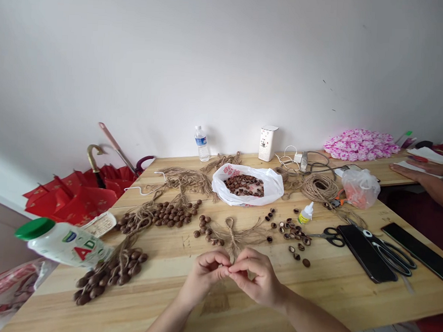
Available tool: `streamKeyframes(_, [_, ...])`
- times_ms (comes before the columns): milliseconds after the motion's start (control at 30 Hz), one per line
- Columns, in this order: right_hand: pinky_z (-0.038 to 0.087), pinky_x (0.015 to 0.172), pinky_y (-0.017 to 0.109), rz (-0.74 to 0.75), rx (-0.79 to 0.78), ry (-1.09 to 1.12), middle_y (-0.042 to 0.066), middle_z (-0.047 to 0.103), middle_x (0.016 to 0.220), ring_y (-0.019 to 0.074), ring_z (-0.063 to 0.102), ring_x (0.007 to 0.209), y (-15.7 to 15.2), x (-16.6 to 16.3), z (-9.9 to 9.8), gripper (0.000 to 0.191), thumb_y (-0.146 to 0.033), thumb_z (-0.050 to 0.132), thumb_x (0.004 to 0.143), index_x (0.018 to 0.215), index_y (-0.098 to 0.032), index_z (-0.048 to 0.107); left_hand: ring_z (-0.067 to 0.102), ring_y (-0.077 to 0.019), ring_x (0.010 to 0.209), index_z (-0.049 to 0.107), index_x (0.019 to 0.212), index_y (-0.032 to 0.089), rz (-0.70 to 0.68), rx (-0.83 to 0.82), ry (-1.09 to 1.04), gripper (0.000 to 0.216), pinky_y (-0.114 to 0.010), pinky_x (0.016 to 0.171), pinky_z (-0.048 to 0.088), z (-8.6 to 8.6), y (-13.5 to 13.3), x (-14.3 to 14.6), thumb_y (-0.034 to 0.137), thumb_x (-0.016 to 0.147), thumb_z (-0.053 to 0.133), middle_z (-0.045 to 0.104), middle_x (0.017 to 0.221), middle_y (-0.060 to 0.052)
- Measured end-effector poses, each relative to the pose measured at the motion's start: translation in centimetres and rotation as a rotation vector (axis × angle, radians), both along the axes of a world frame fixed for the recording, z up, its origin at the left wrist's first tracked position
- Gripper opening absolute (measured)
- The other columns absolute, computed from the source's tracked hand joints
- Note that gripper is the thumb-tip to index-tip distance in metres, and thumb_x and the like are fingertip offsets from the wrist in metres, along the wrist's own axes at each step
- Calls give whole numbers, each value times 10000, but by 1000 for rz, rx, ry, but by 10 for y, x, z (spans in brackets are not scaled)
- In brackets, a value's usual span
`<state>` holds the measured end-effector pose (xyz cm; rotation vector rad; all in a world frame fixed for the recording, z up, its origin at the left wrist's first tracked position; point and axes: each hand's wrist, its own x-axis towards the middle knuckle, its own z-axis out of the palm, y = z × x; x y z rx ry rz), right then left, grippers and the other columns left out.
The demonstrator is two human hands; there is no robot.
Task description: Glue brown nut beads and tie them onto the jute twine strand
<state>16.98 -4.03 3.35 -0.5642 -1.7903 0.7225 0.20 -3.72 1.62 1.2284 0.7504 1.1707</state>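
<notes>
My left hand (pixel 209 272) and my right hand (pixel 257 278) meet at the fingertips over the near middle of the table. Both are closed in a pinch; whatever lies between the fingers is too small or hidden to make out. Just beyond them lies a bundle of twine (pixel 231 236) with a loop at its top and loose strands fanning to both sides. Round brown nutshells (pixel 204 226) sit at its left strands. On the right are scattered open half shells (pixel 292 229) with dark insides, close to a small glue bottle (pixel 305 213).
A white plastic bag (pixel 247 199) of shells stands behind the twine. Finished-looking shell clusters (pixel 172 214) and a large white bottle (pixel 67 244) lie left. Scissors (pixel 397 257), a black phone (pixel 419 250) and a twine coil (pixel 320 187) are right. Another person's hand (pixel 405 170) rests far right.
</notes>
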Motion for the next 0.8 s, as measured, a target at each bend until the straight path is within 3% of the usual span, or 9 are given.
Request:
streamKeyframes(167, [414, 471, 216, -73, 171, -84, 31, 577, 705, 96, 478, 511, -1, 2, -3, 128, -98, 585, 780, 865, -181, 634, 546, -156, 655, 693, 702, 189, 124, 293, 174, 37, -269, 599, 430, -2, 3, -5, 181, 674, 715, 600, 683, -36])
streamKeyframes(300, [450, 551, 264, -165, 335, -210, 41, 613, 703, 138, 547, 581, -1, 6, -4, 163, -91, 565, 770, 885, -197, 608, 552, -169, 647, 685, 726, 199, 159, 407, 267, 70, -276, 593, 437, -2, 3, -6, 153, 677, 705, 613, 679, -46])
streamKeyframes(433, [452, 561, 275, -215, 396, -277, 45, 624, 706, 150, 564, 591, -3, 7, -4, 151, -87, 554, 759, 855, -201, 577, 558, -170, 647, 685, 742, 207, 149, 439, 283, 92, -275, 594, 437, -2, 3, -5, 134, 685, 691, 617, 681, -44])
streamKeyframes(800, [411, 497, 236, -190, 284, -194, 19, 559, 659, 113, 486, 510, -2, 6, -4, 112, -97, 553, 755, 805, -198, 549, 558, -171, 646, 690, 712, 196, 66, 372, 269, 33, -279, 610, 431, -3, 4, -6, 178, 686, 701, 620, 673, -47])
